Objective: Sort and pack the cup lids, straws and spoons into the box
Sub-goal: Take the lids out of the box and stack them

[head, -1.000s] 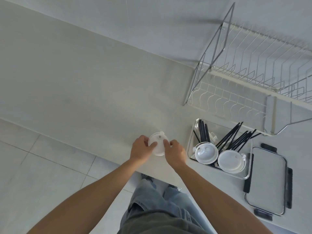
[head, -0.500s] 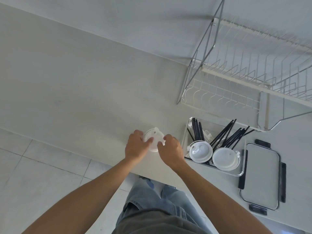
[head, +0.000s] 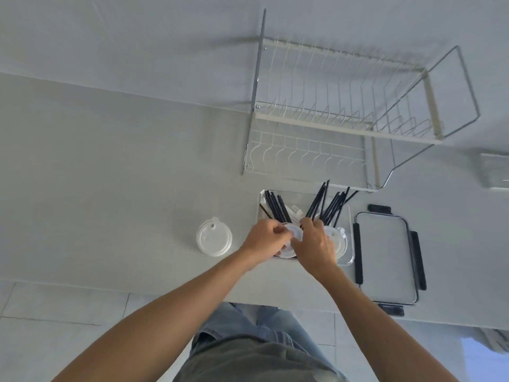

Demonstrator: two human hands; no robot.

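**Lids half sorted, both hands in the box**

Lids are what we are working on: one clear lid [head: 214, 240] lies flat on the table [head: 110, 175], just left of the box [head: 349, 260] and apart from it. Our left hand [head: 263, 239] and right hand [head: 316, 248] meet over the box's near left corner, fingers curled on a white lid [head: 294, 235] between them; how firmly each grip is clamped we cannot tell, since the knuckles hide the fingertips. A second lid [head: 334, 238] sits inside, just right of our right hand.

Black straws [head: 276, 206] stand slanted in two bunches at the far side, some poking over the rim toward the rack [head: 344, 119]. Something white lies between the bunches, perhaps spoons; it is too small to say. The box cover [head: 385, 257] rests to the right, off the box.

Risks, as we judge them: lifting the lid could snag the straws leaning right above our fingers and flick them out. The lid is thin and slick, so a light pinch may let it slip back. Pulling against the near wall could also drag the box toward the table edge.
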